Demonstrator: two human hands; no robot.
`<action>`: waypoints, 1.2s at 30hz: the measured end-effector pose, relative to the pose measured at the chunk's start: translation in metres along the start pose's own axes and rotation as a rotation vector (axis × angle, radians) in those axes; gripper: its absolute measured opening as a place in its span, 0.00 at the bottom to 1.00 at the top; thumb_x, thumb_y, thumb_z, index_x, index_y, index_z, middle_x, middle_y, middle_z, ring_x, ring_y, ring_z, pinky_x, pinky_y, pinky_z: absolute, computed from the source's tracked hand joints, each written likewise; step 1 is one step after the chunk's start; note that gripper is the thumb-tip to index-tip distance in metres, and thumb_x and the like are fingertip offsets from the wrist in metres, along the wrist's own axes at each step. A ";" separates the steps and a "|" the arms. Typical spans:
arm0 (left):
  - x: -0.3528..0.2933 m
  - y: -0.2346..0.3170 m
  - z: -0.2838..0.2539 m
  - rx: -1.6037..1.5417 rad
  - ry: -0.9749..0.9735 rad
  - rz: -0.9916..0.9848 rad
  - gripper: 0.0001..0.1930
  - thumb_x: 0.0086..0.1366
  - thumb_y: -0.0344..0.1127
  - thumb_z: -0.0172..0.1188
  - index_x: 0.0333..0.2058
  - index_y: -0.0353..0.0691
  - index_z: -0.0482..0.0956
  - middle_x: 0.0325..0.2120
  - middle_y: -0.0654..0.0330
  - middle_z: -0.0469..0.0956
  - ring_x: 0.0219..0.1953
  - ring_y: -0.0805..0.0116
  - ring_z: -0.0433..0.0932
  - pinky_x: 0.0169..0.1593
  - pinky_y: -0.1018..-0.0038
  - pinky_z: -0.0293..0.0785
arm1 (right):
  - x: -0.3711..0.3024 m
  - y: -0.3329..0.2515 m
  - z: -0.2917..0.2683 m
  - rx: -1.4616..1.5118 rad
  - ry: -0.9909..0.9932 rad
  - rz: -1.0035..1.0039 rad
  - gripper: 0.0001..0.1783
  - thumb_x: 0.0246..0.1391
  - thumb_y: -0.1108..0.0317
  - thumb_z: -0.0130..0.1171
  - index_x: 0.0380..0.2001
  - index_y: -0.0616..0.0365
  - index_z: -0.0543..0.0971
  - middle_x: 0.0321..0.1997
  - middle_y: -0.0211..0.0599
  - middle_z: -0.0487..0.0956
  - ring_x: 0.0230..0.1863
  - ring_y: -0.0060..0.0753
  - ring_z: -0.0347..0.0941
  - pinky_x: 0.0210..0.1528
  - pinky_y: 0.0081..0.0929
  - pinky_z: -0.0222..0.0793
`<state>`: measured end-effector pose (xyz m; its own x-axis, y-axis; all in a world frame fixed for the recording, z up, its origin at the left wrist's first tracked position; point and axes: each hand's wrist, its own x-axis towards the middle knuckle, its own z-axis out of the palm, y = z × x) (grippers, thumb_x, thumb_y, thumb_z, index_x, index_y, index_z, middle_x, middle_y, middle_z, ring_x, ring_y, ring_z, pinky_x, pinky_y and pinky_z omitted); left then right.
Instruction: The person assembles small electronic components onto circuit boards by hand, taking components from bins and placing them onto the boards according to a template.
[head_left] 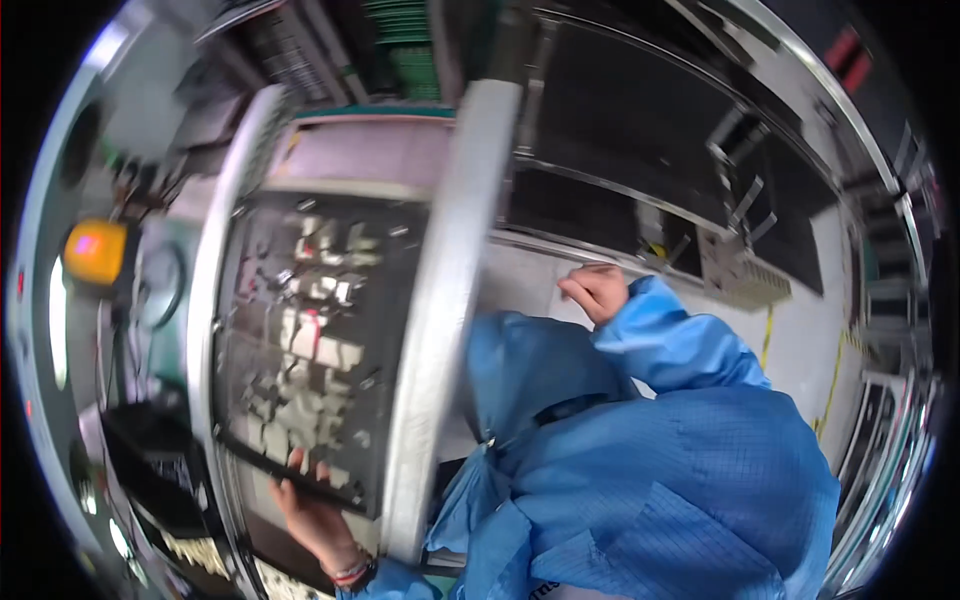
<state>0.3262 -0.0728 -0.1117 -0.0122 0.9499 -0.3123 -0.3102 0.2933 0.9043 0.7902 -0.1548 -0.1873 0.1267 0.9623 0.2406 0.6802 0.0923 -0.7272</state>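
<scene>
A black-framed rectangular fixture plate (385, 290), with pale blocks, small metal parts and a few red bits on its clear-looking face, lies between two pale metal rails. My left hand (318, 522) is at its near edge, gripping the frame, with fingertips over the top and the rest of the hand just outside. A red-and-white band circles that wrist. To the right of the rails, my right hand (597, 292) is raised in front of my blue smock (670, 450), touching neither rail nor plate. Its fingers are curled in; whatever they enclose, if anything, is hidden.
The broad metal rail (450, 300) runs between the plate and my body. A yellow-orange device (95, 252) stands at the left, above a black box-like unit (160, 470). Green racks (405, 50) are at the back. Dark flat panels (630, 100) with metal brackets lie far right.
</scene>
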 end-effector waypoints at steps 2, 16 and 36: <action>0.017 -0.012 -0.010 -0.057 -0.106 -0.051 0.18 0.66 0.38 0.42 0.52 0.40 0.60 0.52 0.47 0.66 0.49 0.58 0.68 0.51 0.63 0.65 | -0.075 0.112 0.007 -0.345 0.125 0.339 0.18 0.45 0.71 0.60 0.42 0.63 0.72 0.37 0.49 0.74 0.38 0.53 0.70 0.41 0.37 0.68; 0.015 -0.037 -0.004 0.342 0.178 0.080 0.15 0.65 0.40 0.47 0.38 0.33 0.73 0.30 0.59 0.75 0.33 0.71 0.71 0.40 0.77 0.65 | -0.303 0.415 -0.201 -1.289 0.315 1.302 0.29 0.45 0.56 0.59 0.49 0.59 0.68 0.52 0.47 0.65 0.51 0.48 0.63 0.50 0.35 0.63; 0.008 -0.013 -0.036 -0.044 -0.131 -0.109 0.20 0.65 0.37 0.42 0.51 0.29 0.64 0.49 0.55 0.71 0.49 0.65 0.69 0.52 0.71 0.64 | -0.274 0.152 -0.280 -0.835 -0.478 1.200 0.17 0.48 0.60 0.55 0.41 0.55 0.76 0.39 0.45 0.75 0.42 0.44 0.71 0.45 0.37 0.68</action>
<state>0.2963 -0.0730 -0.1365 0.1472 0.9195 -0.3646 -0.3438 0.3932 0.8528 1.0609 -0.4762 -0.1836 0.7532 0.3670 -0.5459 0.5686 -0.7805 0.2598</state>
